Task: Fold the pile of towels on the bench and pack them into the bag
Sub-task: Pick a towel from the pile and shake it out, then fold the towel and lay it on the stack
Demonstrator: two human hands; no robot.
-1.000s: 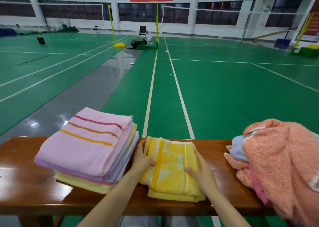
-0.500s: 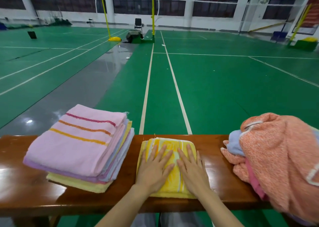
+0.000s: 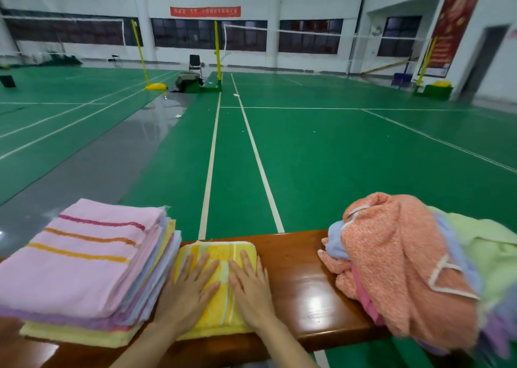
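1. We see the folded yellow towel (image 3: 221, 258) lying flat on the desk (image 3: 302, 278), long axis running front-to-back, away from us.
2. Yellow w/ paler stripes; sits btwn the folded stack (image 3: 84, 261) and the unfolded pile (image 3: 405, 269).
3. Left hand (image 3: 187, 295) and right hand (image 3: 251, 292) lie palm-down on it, fingers spread, side by side.

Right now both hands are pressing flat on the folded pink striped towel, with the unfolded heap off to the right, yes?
Not quite. In the head view, the left hand and right hand press flat on the folded yellow towel, not the pink one. The unfolded heap does lie to the right.
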